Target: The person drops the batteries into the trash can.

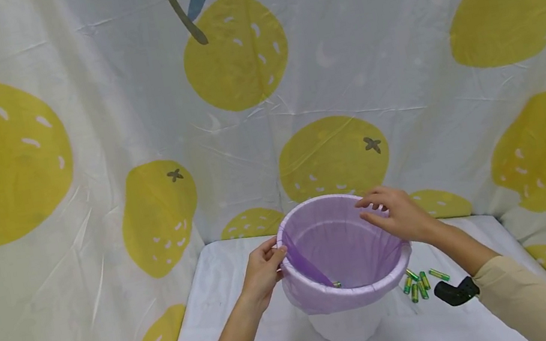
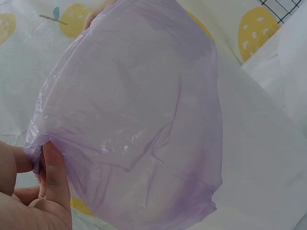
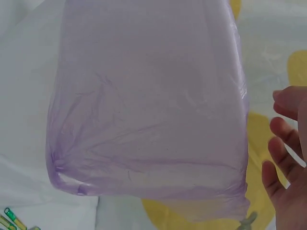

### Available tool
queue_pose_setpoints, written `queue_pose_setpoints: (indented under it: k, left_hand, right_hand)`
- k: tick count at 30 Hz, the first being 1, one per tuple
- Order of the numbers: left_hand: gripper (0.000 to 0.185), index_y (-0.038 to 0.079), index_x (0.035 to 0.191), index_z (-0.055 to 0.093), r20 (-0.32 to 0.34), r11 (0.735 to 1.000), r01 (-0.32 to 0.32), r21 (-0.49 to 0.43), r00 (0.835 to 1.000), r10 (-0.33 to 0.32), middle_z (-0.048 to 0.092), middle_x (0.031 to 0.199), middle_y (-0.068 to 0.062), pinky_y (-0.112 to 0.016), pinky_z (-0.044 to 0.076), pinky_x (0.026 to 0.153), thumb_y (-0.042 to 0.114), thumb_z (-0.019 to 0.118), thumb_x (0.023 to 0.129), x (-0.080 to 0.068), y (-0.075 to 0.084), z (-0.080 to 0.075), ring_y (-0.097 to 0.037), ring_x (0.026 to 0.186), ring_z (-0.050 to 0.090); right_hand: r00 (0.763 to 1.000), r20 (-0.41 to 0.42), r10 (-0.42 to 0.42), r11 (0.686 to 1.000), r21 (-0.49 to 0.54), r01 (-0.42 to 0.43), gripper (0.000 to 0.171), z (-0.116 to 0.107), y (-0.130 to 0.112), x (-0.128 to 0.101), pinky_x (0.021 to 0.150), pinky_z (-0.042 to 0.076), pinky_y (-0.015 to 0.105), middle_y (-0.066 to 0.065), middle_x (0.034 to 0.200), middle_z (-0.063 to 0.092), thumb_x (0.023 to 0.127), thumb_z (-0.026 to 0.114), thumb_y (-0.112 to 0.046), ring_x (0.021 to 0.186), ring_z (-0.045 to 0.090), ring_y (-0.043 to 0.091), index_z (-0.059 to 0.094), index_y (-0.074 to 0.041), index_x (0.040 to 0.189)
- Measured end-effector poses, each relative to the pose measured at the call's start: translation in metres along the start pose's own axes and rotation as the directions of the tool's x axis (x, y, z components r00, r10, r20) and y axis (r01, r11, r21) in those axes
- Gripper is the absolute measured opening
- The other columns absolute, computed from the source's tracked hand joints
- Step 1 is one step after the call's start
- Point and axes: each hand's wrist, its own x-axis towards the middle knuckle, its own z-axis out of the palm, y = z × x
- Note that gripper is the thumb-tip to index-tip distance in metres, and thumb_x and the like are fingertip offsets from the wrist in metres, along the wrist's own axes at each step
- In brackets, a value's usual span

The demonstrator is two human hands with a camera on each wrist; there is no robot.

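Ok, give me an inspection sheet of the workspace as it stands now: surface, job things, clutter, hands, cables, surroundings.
Surface: white cloth-covered table.
Job things: small white plastic bin lined with a thin purple plastic bag, folded over the rim; one battery lies inside at the bottom.
Clutter: loose green and yellow batteries on the table right of the bin.
Hands: left hand pinches the bag's edge at the left rim; right hand hovers over the right rim, fingers relaxed, grip on nothing.
Cables: nothing seen.
Surroundings: white cloth backdrop printed with yellow fruit.
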Motion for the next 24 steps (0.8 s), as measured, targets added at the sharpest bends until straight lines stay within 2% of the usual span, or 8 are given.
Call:
queue_pose_setpoints:
  k: [7, 15, 20, 24]
  left_hand:
    - [0.053, -0.010, 0.151, 0.042, 0.007, 1.000, 0.003, -0.009, 1.000, -0.003, 0.060, 0.099, -0.009, -0.028, 0.057, 0.073, 0.008, 0.061, 0.105, -0.001, 0.000, 0.001, -0.018, 0.088, 0.063]
    - [0.054, -0.008, 0.150, 0.044, 0.007, 1.000, 0.004, -0.020, 1.000, -0.004, 0.060, 0.095, -0.005, -0.028, 0.057, 0.072, 0.010, 0.064, 0.104, -0.001, -0.001, -0.001, -0.018, 0.087, 0.064]
    - [0.054, -0.009, 0.150, 0.043, 0.008, 1.000, 0.007, -0.028, 1.000, -0.007, 0.060, 0.094, -0.005, -0.028, 0.057, 0.072, 0.010, 0.064, 0.104, 0.000, -0.001, -0.001, -0.017, 0.085, 0.063]
    - [0.053, -0.008, 0.150, 0.044, 0.007, 0.999, 0.011, -0.030, 1.000, -0.011, 0.059, 0.094, -0.004, -0.028, 0.057, 0.071, 0.009, 0.063, 0.104, 0.000, 0.000, -0.001, -0.016, 0.084, 0.063]
  right_hand:
    - [0.999, 0.015, 0.030, 0.999, -0.021, -0.029, 0.016, -0.003, -0.001, -0.005, 0.068, 0.056, 0.033, 0.001, 0.099, 0.069, 0.090, 0.077, -0.003, 0.083, 0.060, 0.014, 0.078, -0.009, 0.105]
    - [0.999, 0.015, 0.037, 0.999, -0.026, -0.037, 0.015, -0.012, 0.001, -0.013, 0.068, 0.055, 0.032, -0.006, 0.098, 0.069, 0.092, 0.076, -0.001, 0.081, 0.059, 0.010, 0.078, -0.010, 0.103]
    - [0.996, 0.025, 0.081, 0.996, -0.030, -0.080, 0.014, -0.018, 0.008, -0.021, 0.069, 0.055, 0.032, -0.005, 0.100, 0.070, 0.092, 0.075, -0.001, 0.082, 0.059, 0.011, 0.077, -0.007, 0.105]
    - [0.997, 0.004, 0.082, 0.995, -0.055, -0.082, 0.015, -0.022, 0.012, -0.027, 0.067, 0.054, 0.032, -0.002, 0.100, 0.071, 0.091, 0.075, 0.000, 0.082, 0.059, 0.011, 0.077, -0.005, 0.106]
